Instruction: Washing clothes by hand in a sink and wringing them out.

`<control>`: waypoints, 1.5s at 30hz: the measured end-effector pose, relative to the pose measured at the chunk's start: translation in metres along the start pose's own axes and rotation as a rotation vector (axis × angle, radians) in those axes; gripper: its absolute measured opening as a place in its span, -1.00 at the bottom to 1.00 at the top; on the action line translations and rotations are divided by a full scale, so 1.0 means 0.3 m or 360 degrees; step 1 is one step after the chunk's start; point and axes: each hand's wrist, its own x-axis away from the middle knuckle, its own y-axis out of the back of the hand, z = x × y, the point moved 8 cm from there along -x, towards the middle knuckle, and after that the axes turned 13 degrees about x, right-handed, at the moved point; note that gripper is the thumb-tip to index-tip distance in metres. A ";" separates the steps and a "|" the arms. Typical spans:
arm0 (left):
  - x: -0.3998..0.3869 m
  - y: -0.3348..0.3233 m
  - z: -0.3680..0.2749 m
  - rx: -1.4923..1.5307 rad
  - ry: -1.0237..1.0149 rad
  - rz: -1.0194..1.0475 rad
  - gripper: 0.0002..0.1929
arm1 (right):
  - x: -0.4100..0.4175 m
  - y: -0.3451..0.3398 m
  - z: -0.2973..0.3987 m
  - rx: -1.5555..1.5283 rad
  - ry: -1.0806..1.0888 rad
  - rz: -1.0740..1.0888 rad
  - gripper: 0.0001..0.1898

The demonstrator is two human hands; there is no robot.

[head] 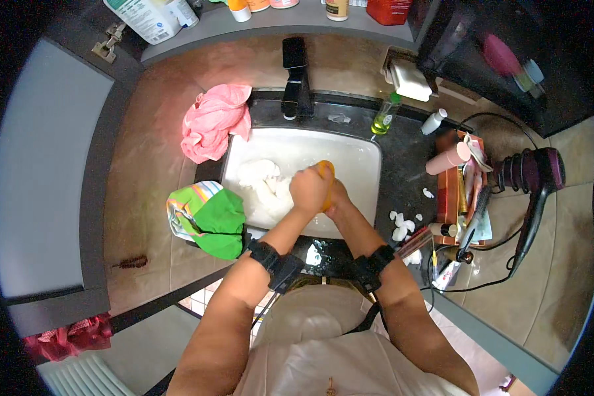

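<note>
Both my hands meet over the right half of a white sink basin [346, 143]. An orange-yellow item [329, 190], its kind unclear, is squeezed between them. My left hand [309, 189] has its fingers closed around the near side of it. My right hand [340, 197] is pressed against its right side, with the fingers partly hidden. A wet white cloth [265, 188] lies bunched in the basin, left of my hands. Above the basin's back edge stands a black faucet [297, 89].
A pink towel [215, 121] and a green striped cloth [218, 218] lie at the basin's left. To the right are a green-capped bottle [386, 115], a small white bottle [434, 122], white scraps [402, 226], an orange box [448, 198] of toiletries and a corded hair dryer [534, 183].
</note>
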 end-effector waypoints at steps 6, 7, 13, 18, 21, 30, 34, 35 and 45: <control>-0.048 0.069 0.111 0.0352 0.0323 -0.0027 -0.58 | 0.054 -0.044 -0.066 -0.1517 -0.1111 0.0068 -0.61; -0.048 0.084 0.157 0.0361 0.0354 -0.0118 -0.58 | 0.050 -0.034 -0.052 -0.1477 -0.1115 0.0061 -0.61; 0.052 0.143 0.388 0.1157 0.0616 -0.0223 -0.69 | 0.017 -0.001 0.106 -0.1504 -0.0761 0.0415 -0.59; 0.170 0.209 0.364 0.1845 0.0745 -0.0286 -0.71 | 0.009 -0.084 0.164 -0.1328 -0.0671 0.0735 -0.56; 0.255 0.315 0.342 0.1870 0.0750 -0.0427 -0.71 | 0.032 -0.136 0.247 -0.1107 -0.0625 0.0881 -0.54; 0.700 0.559 0.521 0.2034 0.0787 -0.1048 -0.77 | 0.337 -0.430 0.572 -0.1125 -0.0365 0.1602 -0.61; 1.025 0.599 0.654 0.1823 0.0898 -0.1346 -0.76 | 0.583 -0.640 0.559 -0.0979 -0.0339 0.1973 -0.62; 1.115 0.597 0.684 0.1817 0.0911 -0.1409 -0.76 | 0.666 -0.703 0.544 -0.0905 -0.0299 0.2123 -0.62; 2.233 0.411 0.885 0.1317 0.1490 -0.2121 -0.78 | 1.631 -0.803 0.590 -0.0086 -0.0267 0.2921 -0.64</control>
